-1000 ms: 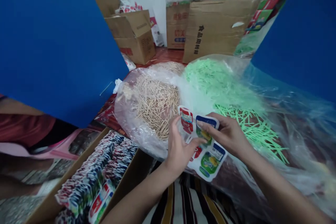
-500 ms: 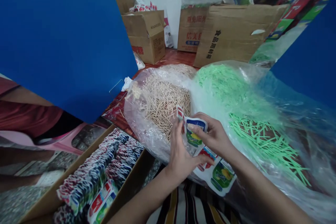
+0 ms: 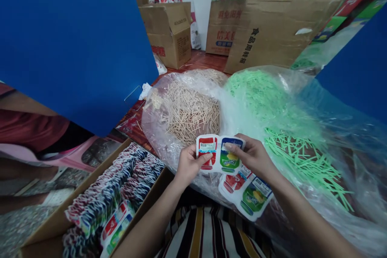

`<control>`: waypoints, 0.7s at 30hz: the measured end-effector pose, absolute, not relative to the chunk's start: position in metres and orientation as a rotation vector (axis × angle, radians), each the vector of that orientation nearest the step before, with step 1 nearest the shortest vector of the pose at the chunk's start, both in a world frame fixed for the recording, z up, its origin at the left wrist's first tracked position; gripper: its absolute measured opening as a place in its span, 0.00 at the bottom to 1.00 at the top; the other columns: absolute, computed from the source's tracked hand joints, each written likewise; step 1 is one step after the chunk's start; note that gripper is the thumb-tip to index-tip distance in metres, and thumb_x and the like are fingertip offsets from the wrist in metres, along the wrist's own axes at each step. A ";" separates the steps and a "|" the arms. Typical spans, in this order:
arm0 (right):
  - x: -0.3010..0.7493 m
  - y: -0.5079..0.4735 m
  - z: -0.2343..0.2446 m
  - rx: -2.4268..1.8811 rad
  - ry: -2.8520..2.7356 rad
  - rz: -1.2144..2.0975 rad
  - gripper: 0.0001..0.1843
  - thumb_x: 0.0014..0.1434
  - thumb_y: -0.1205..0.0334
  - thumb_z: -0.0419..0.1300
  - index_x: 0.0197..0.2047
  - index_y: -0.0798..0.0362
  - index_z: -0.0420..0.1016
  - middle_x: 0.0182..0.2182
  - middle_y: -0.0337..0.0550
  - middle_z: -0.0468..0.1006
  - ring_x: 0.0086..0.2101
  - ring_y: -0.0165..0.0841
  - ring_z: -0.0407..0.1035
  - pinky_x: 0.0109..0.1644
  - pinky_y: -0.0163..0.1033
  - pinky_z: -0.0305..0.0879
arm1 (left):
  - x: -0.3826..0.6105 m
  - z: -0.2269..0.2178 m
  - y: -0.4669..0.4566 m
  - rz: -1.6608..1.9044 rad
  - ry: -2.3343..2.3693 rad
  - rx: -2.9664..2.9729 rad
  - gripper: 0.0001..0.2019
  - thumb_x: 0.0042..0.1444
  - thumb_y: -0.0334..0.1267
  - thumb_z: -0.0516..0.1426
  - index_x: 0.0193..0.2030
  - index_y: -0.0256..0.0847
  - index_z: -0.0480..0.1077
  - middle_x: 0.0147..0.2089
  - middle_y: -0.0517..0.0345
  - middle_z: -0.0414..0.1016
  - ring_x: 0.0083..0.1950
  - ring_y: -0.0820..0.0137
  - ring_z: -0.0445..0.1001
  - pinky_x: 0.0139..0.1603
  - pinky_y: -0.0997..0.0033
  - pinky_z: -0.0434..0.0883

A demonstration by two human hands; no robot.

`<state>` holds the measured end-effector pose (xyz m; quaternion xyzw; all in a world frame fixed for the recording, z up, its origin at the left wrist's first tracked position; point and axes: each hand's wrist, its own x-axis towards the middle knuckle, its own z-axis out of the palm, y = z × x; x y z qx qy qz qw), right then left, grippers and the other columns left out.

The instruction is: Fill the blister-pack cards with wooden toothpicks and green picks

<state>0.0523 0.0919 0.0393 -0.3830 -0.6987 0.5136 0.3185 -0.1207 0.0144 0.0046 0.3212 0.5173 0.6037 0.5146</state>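
Between my hands is a flat two-part packet [image 3: 208, 165], with a red bottle-shaped half on the left and a blue-and-green half on the right. My left hand [image 3: 189, 165] pinches the red half's edge, thumb on its face. My right hand [image 3: 256, 157] grips the other half, thumb lying across the front. Just below, near my right wrist, a second two-part packet [image 3: 256, 197] of the same kind lies tilted; what supports it is hidden. Beyond the held packet, wooden-coloured short sticks [image 3: 193, 113] fill a clear plastic bag [image 3: 151, 129].
Green sticks [image 3: 305, 161] lie in another plastic bag on the right. At lower left, a cardboard box [image 3: 45, 229] holds rows of packets [image 3: 111, 193]. Blue panels [image 3: 75, 48] flank the space. Cardboard cartons [image 3: 281, 32] stand behind. A seated person's leg [image 3: 33, 133] shows at left.
The red half has swung out flat to face me, and my left hand has shifted left to pinch its edge. My right hand keeps its hold. The view has shifted slightly.
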 end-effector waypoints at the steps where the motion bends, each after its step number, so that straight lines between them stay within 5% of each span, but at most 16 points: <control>1: 0.054 0.091 0.037 -1.010 -1.873 1.288 0.16 0.56 0.50 0.61 0.28 0.55 0.69 0.20 0.36 0.69 0.22 0.28 0.64 0.24 0.31 0.60 | -0.120 0.003 0.014 1.453 1.263 0.768 0.13 0.40 0.38 0.67 0.32 0.34 0.75 0.33 0.54 0.80 0.32 0.67 0.76 0.36 0.66 0.75; 7: 0.067 0.085 0.036 -0.647 -2.123 0.824 0.09 0.60 0.66 0.55 0.41 0.51 0.77 0.39 0.46 0.80 0.40 0.36 0.73 0.44 0.40 0.68 | -0.125 0.002 0.013 1.709 1.461 1.062 0.03 0.43 0.27 0.62 0.26 0.37 0.75 0.32 0.55 0.78 0.37 0.67 0.76 0.42 0.68 0.72; 12: 0.084 0.071 0.037 -0.720 -2.039 0.749 0.09 0.58 0.66 0.57 0.39 0.49 0.78 0.37 0.45 0.81 0.38 0.38 0.75 0.42 0.42 0.70 | -0.122 0.011 0.015 1.633 1.401 1.083 0.04 0.42 0.30 0.64 0.27 0.38 0.76 0.31 0.56 0.78 0.36 0.67 0.76 0.42 0.68 0.72; 15: 0.105 0.061 0.040 -1.032 -1.724 0.856 0.03 0.54 0.60 0.63 0.33 0.50 0.77 0.29 0.42 0.80 0.28 0.36 0.74 0.32 0.39 0.71 | -0.096 0.018 0.020 1.430 1.189 0.869 0.09 0.40 0.34 0.67 0.28 0.36 0.73 0.30 0.56 0.79 0.31 0.69 0.76 0.37 0.69 0.73; 21: 0.182 0.063 0.045 -1.374 -1.002 1.358 0.32 0.50 0.61 0.65 0.58 0.45 0.63 0.23 0.34 0.78 0.20 0.34 0.73 0.20 0.35 0.70 | -0.009 0.032 0.041 1.037 0.831 0.390 0.27 0.41 0.37 0.68 0.49 0.38 0.67 0.33 0.54 0.79 0.30 0.69 0.77 0.31 0.68 0.75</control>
